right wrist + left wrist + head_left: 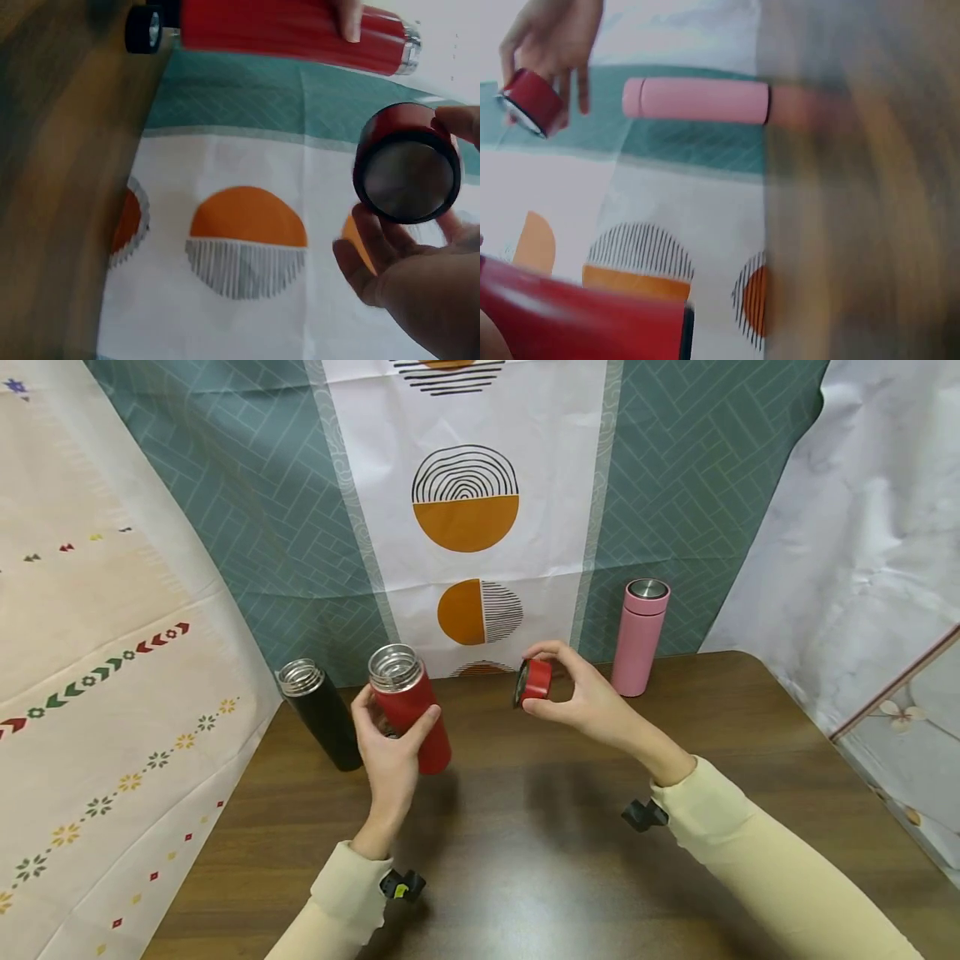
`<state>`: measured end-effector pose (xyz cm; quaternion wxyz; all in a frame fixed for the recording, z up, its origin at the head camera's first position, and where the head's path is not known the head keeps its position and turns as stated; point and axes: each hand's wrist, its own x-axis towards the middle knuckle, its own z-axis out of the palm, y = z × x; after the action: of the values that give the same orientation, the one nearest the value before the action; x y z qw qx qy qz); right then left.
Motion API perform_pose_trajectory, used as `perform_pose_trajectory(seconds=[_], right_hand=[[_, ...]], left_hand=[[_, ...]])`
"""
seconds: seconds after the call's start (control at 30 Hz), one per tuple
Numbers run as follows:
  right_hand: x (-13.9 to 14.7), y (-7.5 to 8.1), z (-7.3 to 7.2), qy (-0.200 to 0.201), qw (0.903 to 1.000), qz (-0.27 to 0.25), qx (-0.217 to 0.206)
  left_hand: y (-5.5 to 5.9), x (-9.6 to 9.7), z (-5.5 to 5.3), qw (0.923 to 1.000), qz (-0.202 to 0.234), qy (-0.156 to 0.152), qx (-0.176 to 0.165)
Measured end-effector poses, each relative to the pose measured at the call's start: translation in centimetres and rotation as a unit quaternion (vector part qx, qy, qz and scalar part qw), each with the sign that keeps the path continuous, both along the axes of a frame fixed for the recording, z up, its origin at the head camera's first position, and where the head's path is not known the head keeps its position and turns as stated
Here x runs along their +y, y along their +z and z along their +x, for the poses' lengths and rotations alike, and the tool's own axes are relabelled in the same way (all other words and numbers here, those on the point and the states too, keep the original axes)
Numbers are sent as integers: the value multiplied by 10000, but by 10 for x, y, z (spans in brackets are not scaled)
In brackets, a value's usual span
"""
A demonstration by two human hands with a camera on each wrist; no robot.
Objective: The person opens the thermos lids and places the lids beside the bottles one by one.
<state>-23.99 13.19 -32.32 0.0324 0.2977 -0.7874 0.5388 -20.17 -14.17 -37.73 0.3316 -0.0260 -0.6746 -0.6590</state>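
My left hand (387,760) grips a red vacuum flask (408,702) around its body. The flask is uncapped, its steel mouth facing up, and its base appears raised off the table. To the right, my right hand (588,706) pinches a red lid (537,680) between thumb and fingers, apart from the flask. In the right wrist view the lid's dark-rimmed underside (409,180) faces the camera. Left of the red flask stands a black flask (322,718), also uncapped. A black lid (142,30) lies near it, mostly hidden behind my left hand in the head view.
A capped pink flask (641,639) stands at the back right of the brown wooden table (525,860). Patterned cloth (465,527) hangs behind the table's far edge, and more cloth hangs along the left and right sides.
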Motion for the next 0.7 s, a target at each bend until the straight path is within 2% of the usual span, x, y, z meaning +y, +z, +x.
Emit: perform_pose_trajectory(seconds=[0.13, 0.27, 0.4, 0.5, 0.7], right_hand=[[-16, -9, -3, -118, 9998, -102, -153], [-32, -17, -7, -194, 9995, 178, -151], [-48, -25, -10, -146, 9992, 280, -240], [-64, -32, -11, -84, 9984, 97, -553], [-104, -48, -6, 12, 9927, -121, -1200]], left_hand=[[5, -14, 2, 9960, 415, 775, 187], [8, -26, 6, 9880, 812, 1266, 364], [11, -42, 7, 9780, 1155, 1627, 602], [10, -56, 5, 9705, 1362, 1865, 697], [4, -82, 3, 9582, 1802, 2135, 613]])
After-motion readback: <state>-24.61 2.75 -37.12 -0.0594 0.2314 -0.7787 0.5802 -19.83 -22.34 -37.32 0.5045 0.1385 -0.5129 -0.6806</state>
